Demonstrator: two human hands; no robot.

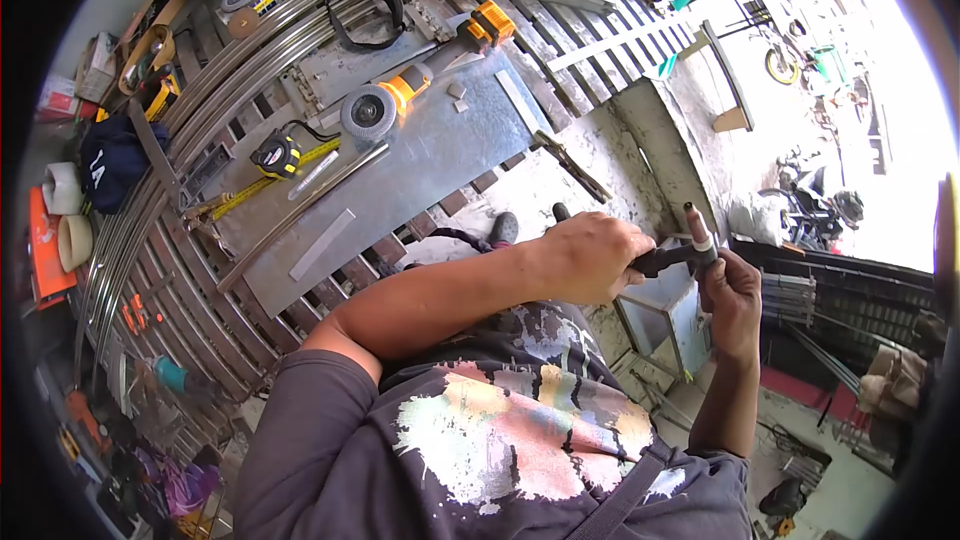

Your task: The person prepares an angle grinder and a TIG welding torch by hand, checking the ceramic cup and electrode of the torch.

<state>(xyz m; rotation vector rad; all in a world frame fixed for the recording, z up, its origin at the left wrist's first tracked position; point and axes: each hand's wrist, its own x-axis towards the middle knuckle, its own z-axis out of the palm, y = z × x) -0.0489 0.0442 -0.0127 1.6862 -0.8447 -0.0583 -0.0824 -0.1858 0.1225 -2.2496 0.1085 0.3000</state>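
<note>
A torch-like tool (672,258) is held in the air before the body, past the near edge of the slatted bench (205,310). Its black handle is enclosed by the left hand (595,255), with the fingers clamped on it. The collar under the copper-coloured tip (695,224) is pinched by the thumb and fingers of the right hand (735,300). The tip is pointed away from the body, and nothing is seen to be touched by it.

Between the bench and a low wall (662,140), a strip of pale floor (600,145) is left open. Below the right hand, a box-like metal frame (690,325) is placed, so less room is given there. On the bench, near the far edge of a metal sheet (440,160), an angle grinder (408,85) is laid.
</note>
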